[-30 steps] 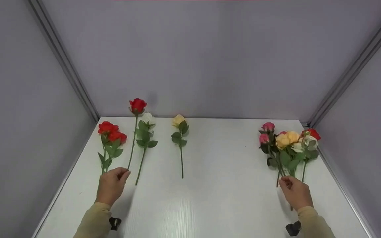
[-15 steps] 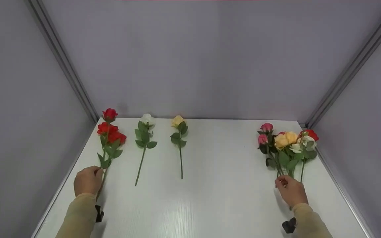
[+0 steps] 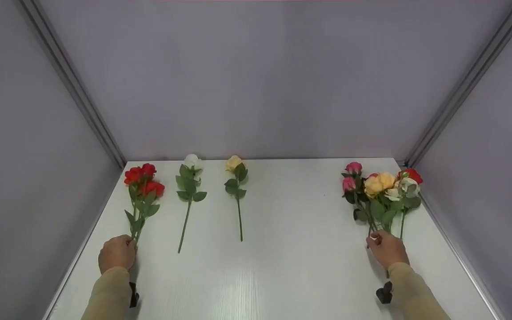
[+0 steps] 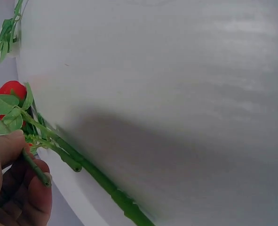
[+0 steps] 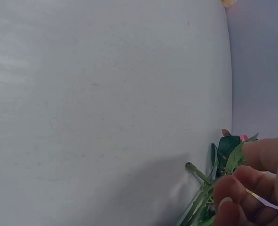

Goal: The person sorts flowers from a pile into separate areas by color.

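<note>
In the head view my left hand (image 3: 117,254) is at the lower stems of a small group of red roses (image 3: 142,181) on the left of the white table. The left wrist view shows its thumb and fingers pinching one green rose stem (image 4: 36,168), while two more stems (image 4: 99,176) lie beside it. On the right, my right hand (image 3: 388,249) has its curled thumb and fingertips at the stems of a mixed rose bunch, with pink, yellow roses (image 3: 379,183), white and red heads. A leaf (image 5: 234,156) overlaps those fingertips in the right wrist view, and they partly hide the pinched stem.
Between the two groups lie a single white rose (image 3: 189,186) and a single yellow rose (image 3: 238,186), stems toward me. Grey panels (image 3: 256,89) enclose the white table (image 3: 291,222) at the back and sides.
My left hand has carried a red rose leftward from beside the white rose and lowered it among the other red ones. My right hand stays at the mixed bunch.
</note>
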Motion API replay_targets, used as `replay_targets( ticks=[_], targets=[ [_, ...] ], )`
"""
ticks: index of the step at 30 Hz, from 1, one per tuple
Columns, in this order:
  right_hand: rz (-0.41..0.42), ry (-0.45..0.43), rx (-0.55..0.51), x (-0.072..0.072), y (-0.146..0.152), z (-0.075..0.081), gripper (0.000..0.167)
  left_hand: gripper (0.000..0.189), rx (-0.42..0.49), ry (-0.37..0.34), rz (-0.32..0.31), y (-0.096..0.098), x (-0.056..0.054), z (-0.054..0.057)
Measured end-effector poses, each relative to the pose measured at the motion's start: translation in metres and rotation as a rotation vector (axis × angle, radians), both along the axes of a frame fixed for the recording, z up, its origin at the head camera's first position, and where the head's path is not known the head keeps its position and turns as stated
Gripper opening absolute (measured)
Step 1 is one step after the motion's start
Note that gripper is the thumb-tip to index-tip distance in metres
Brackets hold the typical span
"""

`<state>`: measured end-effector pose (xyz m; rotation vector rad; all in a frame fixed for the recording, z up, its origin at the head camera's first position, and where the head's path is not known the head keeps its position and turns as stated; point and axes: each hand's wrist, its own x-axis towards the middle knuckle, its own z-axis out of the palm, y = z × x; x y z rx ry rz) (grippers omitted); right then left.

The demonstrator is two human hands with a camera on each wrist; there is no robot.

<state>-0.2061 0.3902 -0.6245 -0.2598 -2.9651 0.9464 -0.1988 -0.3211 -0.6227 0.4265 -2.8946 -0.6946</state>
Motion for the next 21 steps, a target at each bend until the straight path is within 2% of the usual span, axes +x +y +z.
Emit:
replay_targets(
  ticks=[9, 17, 21],
  targets=[
    [-0.099, -0.144, -0.023, -0.006, 0.008, -0.006, 0.043, 0.018, 0.026, -0.035, 0.024, -0.005, 0.006, -0.011],
    [-0.125, -0.15, -0.014, -0.004, 0.014, -0.012, 0.049, 0.02, 0.026, -0.045, 0.027, -0.004, 0.005, -0.015],
    [-0.151, -0.147, 0.006, -0.002, 0.017, -0.011, 0.049, 0.022, 0.043, -0.056, 0.034, -0.003, 0.003, -0.015]
  ],
)
